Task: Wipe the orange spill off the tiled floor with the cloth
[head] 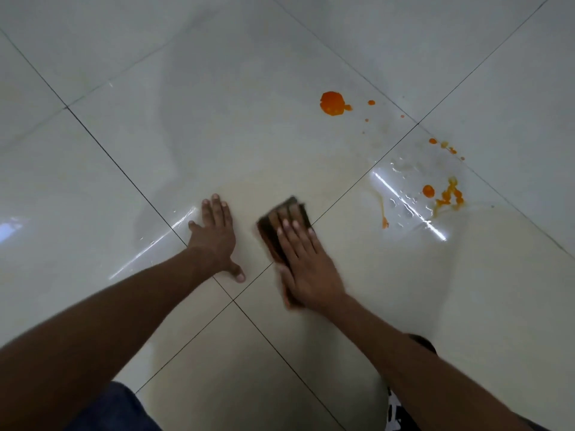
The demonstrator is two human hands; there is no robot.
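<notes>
A folded brown cloth point(281, 220) lies flat on the glossy pale tiled floor point(124, 181), and my right hand point(306, 262) presses down on it with fingers spread; the hand and cloth are blurred. My left hand point(217, 234) rests flat and open on the floor just left of the cloth. An orange blob point(332, 102) with small droplets sits far ahead to the right. More orange splashes point(448, 195) and a thin orange streak point(383, 213) lie in a wet patch to the right of the cloth.
Dark grout lines point(124, 172) cross the floor diagonally and meet just below my hands. Clear wet streaks point(407, 203) shine near the right-hand splashes. My knees in dark fabric point(109, 409) show at the bottom edge.
</notes>
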